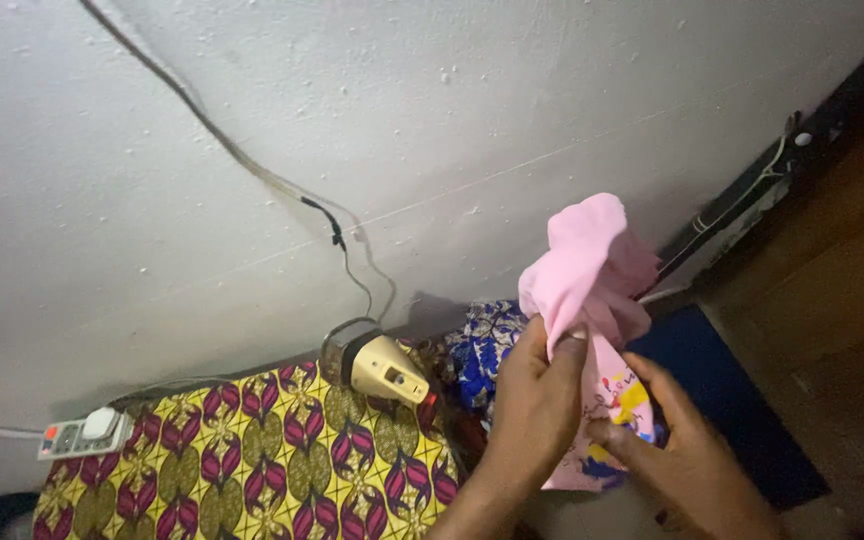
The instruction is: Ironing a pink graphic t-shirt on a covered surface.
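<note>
A pink cloth garment [592,270] with a coloured print low on its front is lifted in front of the white wall. My left hand [537,395] pinches its upper bunched part with the thumb pressed on the fabric. My right hand [687,445] grips the lower printed part from the right side. Both hands meet at the middle of the garment, above the right end of the patterned cloth.
A yellow, green and purple patterned cloth [262,455] covers a surface at lower left. A beige clothes iron [382,368] stands at its far edge, its cord running up the wall. A power strip [82,435] lies at left. Blue patterned fabric [482,345] and a dark blue surface [722,390] are behind the hands.
</note>
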